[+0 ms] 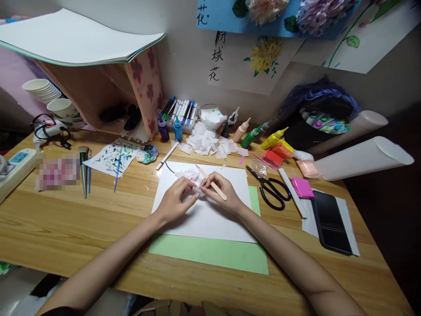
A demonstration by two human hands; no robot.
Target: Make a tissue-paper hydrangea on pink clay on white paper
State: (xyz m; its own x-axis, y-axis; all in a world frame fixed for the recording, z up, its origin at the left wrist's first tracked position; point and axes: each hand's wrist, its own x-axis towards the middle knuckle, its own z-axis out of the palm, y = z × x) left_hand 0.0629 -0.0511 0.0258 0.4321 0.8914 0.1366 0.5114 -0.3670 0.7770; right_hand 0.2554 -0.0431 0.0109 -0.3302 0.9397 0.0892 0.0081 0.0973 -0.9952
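Observation:
A small white paper flower (pixel 187 174) with a touch of pink lies on the white sheet (pixel 210 224) in front of me. My left hand (pixel 176 198) is closed at its near side, thumb and fingers pinching a small white paper piece (pixel 198 191). From the right, the fingertips of my right hand (pixel 222 189) meet that same piece. A pale wooden stick (pixel 218 189) is held slantwise in my right hand, its blunt end towards me. The fingers partly hide the flower. Under the white sheet, a green sheet (pixel 210 252) shows at the front and right.
Loose white paper pieces (pixel 201 139) are heaped behind the sheet, beside paint bottles (pixel 251 137) and markers (pixel 182 109). On the right lie black-handled scissors (pixel 274 193), a pink packet (pixel 301 188) and a phone (pixel 331 221). Brushes (pixel 84 175) and a paint-marked paper (pixel 113 157) lie left.

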